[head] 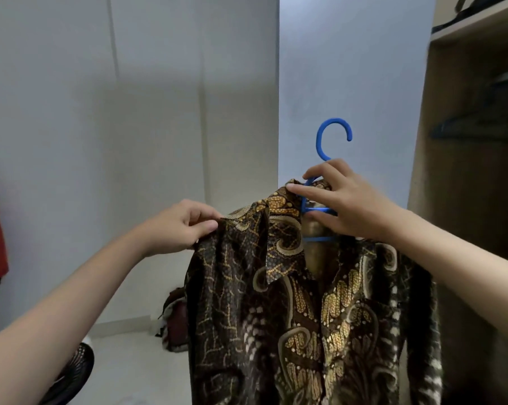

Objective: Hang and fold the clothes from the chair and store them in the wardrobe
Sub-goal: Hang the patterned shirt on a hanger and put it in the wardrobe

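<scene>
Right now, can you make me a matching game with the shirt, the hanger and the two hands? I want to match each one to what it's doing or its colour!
Column one:
1. hanger
2. batik shirt
3. left hand
4. right hand

Column two:
A. pinches the shirt's shoulder
B. blue
C. grips the hanger at the collar
D. brown with gold patterns

Pairs: 1-B, 2-D, 3-A, 4-C
</scene>
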Demonstrator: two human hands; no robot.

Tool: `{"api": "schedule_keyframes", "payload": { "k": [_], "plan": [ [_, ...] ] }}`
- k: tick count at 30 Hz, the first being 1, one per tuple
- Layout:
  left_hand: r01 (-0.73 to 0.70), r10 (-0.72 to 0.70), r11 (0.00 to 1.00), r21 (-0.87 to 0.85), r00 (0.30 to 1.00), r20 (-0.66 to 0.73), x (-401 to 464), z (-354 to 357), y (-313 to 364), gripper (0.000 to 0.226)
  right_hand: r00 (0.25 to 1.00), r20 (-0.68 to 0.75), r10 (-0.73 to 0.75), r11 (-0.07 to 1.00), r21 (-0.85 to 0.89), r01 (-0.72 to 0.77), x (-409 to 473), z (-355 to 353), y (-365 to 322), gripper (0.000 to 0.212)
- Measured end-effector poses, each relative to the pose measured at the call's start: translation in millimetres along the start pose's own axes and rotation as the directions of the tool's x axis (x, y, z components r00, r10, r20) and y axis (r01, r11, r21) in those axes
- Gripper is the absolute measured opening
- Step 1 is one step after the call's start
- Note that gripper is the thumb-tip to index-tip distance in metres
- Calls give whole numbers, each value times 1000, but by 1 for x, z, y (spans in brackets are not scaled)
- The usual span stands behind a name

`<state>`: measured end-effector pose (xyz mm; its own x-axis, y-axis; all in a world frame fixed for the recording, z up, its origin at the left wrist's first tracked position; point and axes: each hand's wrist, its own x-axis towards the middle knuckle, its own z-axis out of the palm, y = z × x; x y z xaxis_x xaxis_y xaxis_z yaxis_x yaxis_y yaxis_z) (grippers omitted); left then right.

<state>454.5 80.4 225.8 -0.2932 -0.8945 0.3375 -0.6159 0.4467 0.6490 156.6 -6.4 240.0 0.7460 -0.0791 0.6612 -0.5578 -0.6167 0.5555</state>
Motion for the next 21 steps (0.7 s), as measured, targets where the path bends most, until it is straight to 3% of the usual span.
{"api": "schedule_keyframes", "payload": {
  "k": [1, 2, 4, 6, 8, 11, 16, 21],
  "plan": [
    [-28, 28, 1000, -9, 999, -19, 1, 4, 0, 7, 1000, 5, 9, 1000, -11, -8, 0, -1, 0, 48],
    [-41, 41, 999, 10, 998, -43, 2, 7, -2, 10, 1000, 13, 16, 1000, -20, -16, -1, -2, 0, 49],
    [-6, 22, 992, 129, 992, -127, 7, 12, -10, 38, 999, 32, 23, 999, -36, -22, -1, -5, -1, 52],
    [-1, 42, 980, 198, 978, -205, 12, 13, -17, 43, 998, 53, 27, 998, -53, -25, -1, -8, -2, 50],
    [-38, 70, 989, 139, 970, -232, 14, 12, -21, 43, 997, 68, 36, 997, -65, -32, -1, -11, -2, 49],
    [-89, 90, 996, 18, 987, -134, 14, 3, -20, 38, 996, 78, 40, 997, -69, -35, -2, -15, -3, 50],
    [-96, 109, 992, -76, 976, 188, 15, -16, -21, 31, 991, 122, 47, 995, -95, -35, -5, -19, -8, 48],
    [-97, 129, 987, -126, 952, 276, 17, -15, -28, 30, 985, 156, 74, 993, -101, -58, -6, -26, -16, 48]
  ]
}}
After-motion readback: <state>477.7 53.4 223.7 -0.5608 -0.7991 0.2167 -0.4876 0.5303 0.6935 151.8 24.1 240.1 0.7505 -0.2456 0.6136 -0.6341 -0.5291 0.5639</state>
